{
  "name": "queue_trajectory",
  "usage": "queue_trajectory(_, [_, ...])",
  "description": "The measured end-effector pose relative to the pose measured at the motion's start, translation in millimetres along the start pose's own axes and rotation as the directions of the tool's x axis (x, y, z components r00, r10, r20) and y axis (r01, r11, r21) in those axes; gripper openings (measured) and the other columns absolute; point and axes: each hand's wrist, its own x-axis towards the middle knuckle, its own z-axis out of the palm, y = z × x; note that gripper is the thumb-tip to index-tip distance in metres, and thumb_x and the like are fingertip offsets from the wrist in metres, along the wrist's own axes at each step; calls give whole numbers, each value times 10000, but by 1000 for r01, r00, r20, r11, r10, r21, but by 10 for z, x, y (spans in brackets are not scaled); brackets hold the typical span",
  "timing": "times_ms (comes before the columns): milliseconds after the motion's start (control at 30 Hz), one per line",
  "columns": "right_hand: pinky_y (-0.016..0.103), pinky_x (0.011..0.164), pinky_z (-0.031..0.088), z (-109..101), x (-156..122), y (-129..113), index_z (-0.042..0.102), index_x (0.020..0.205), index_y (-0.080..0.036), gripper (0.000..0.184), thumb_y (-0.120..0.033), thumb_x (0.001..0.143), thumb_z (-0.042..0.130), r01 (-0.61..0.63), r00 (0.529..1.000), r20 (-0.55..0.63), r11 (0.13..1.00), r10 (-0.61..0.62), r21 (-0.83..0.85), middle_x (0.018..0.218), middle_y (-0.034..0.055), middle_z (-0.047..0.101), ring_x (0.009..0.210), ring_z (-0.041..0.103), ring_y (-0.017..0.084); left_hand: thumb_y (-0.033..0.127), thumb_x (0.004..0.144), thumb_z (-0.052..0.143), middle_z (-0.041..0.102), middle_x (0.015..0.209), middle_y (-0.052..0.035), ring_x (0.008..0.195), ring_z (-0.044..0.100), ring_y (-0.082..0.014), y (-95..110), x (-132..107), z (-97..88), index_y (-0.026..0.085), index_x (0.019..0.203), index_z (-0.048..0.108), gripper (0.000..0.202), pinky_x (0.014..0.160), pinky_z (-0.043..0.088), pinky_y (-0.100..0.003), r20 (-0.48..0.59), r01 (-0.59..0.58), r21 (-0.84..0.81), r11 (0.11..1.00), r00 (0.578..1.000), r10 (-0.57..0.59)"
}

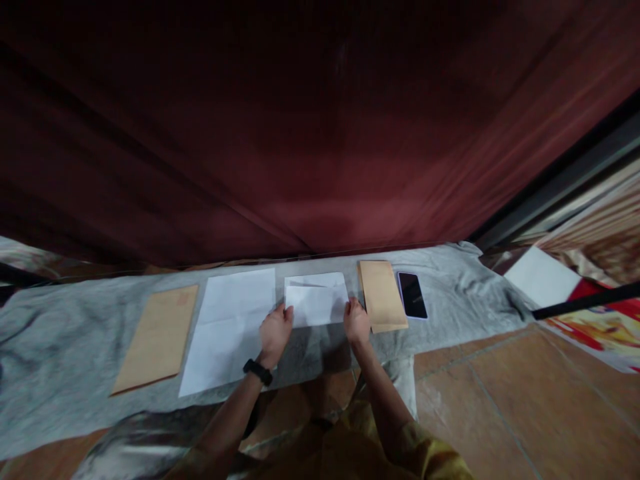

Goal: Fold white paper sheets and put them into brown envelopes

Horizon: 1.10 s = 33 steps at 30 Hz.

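A folded sheet of white paper (pixel 317 308) lies in front of me, its upper layer slightly lifted along the back. My left hand (pixel 275 332) pinches its left edge, thumb on top. At the right edge, my right hand (pixel 357 321) grips the same paper with closed fingers. Left of it lies a larger white sheet (pixel 227 333) with fold creases, close beside my left hand. A brown envelope (pixel 384 297) rests just right of my right hand. Another brown envelope (pixel 157 340), with a small reddish mark near its top, is at the far left.
A grey cloth (pixel 460 300) covers the long, narrow surface. On it, a smartphone with a dark screen (pixel 413 295) sits beside the right envelope. Behind hangs a dark red curtain (pixel 320 167). Brown floor tiles (pixel 480 400) and a colourful printed sheet (pixel 605 330) show at the right.
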Motion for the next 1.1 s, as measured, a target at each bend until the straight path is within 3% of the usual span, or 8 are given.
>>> queue_trajectory(267, [210,681,473,41,199,-102,629,1137,-156,254,-241,1061,402,-9,999,-40,990,3,-144,911,109,759,812,741,166,417,1030,358,757,907,-138,882,727,-267,56,118,79,160,1172,673,430,697,476,-308,-55,69,81,994,996,-64])
queue_trajectory(433, [216,665,483,101,295,-133,626,1120,-133,278,-238,1061,376,7,998,-61,983,-19,-181,884,126,748,794,744,176,391,1038,319,745,880,-147,863,722,-280,76,177,90,144,1191,655,444,711,484,-330,-77,36,122,992,997,-27])
queue_trajectory(1100, [257,683,527,137,457,-178,625,1184,-78,333,-261,1048,384,-13,996,-88,970,-9,-244,827,163,737,766,745,205,403,1047,275,742,886,-192,879,737,-302,111,357,115,100,1181,652,502,753,525,-378,-46,28,125,992,999,-22])
